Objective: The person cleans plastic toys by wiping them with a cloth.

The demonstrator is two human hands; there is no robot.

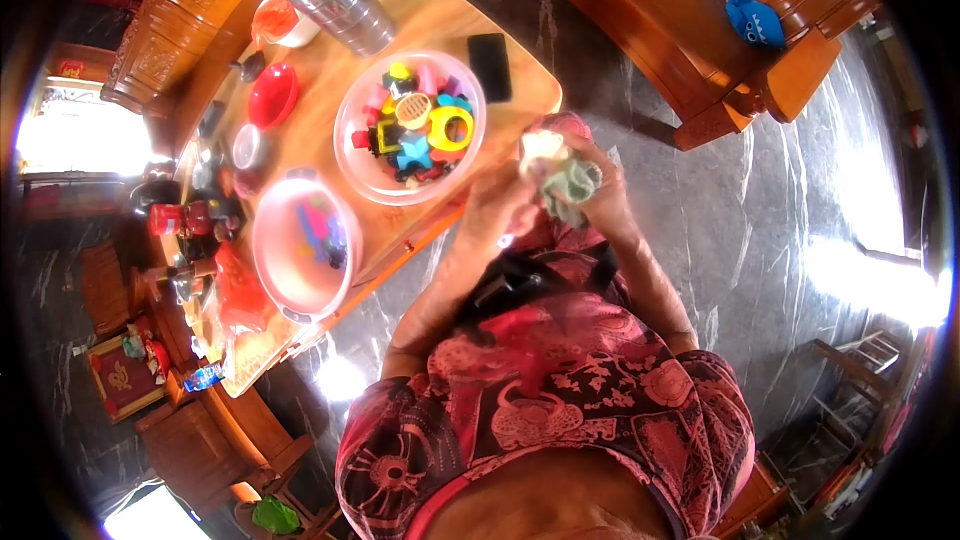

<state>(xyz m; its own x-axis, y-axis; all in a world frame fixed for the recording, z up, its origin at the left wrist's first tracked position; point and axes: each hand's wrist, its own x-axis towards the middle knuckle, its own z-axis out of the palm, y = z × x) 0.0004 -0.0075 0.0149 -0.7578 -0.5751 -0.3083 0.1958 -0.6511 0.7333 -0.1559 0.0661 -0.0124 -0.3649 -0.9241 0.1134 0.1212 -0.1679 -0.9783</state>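
My left hand and my right hand are close together above my lap, beside the table edge. A crumpled pale green cloth is bunched between them, with my right fingers closed round it. Against the cloth shows a cream-white piece; whether it is part of the cloth or a separate item I cannot tell. My left fingers are closed at the cloth's left side, slightly blurred. Nearest on the table is a pale pink basin heaped with colourful plastic toys. Another pink basin holds liquid and a few blue and purple pieces.
On the wooden table are a black phone, a metal thermos, a red bowl and a red plastic bag. Bottles and jars crowd its far left edge. A blue toothy-faced item lies on the wooden bench.
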